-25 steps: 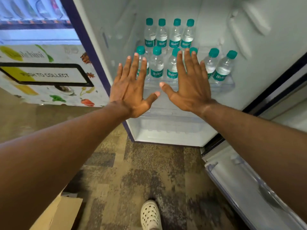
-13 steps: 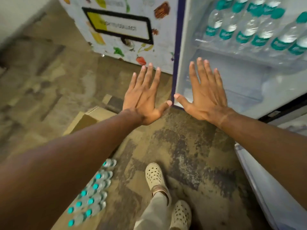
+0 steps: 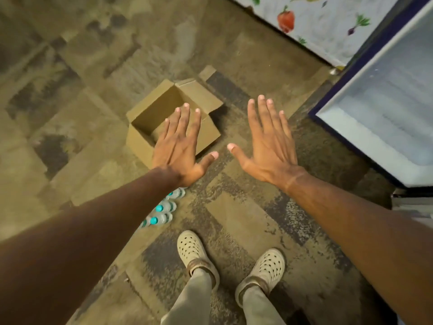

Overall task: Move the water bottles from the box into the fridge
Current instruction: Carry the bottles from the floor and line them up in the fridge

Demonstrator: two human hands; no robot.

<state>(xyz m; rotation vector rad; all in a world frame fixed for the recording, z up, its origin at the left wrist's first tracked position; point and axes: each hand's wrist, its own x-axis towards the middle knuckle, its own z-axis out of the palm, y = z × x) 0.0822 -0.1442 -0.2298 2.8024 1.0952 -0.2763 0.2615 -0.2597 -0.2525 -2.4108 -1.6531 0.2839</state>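
Observation:
An open cardboard box (image 3: 150,118) sits on the carpet ahead of me, and what I see of its inside holds nothing. My left hand (image 3: 181,146) hovers flat above its near right corner, fingers straight and spread. My right hand (image 3: 269,146) is stretched out flat over the carpet between the box and the fridge (image 3: 384,127), holding nothing. Several water bottles with teal caps (image 3: 161,212) lie on the floor beside my left forearm, which hides part of them. The fridge's open lower compartment fills the right edge of the view.
A vending machine panel with vegetable pictures (image 3: 323,24) stands at the top right beside the fridge. My two feet in cream clogs (image 3: 229,261) stand on patterned brown carpet at the bottom. The open fridge door's edge (image 3: 414,205) is at the far right.
My view has swung down and left from the fridge shelf of bottles to the floor. The box is now in full view under my left hand. Both hands stay flat and spread.

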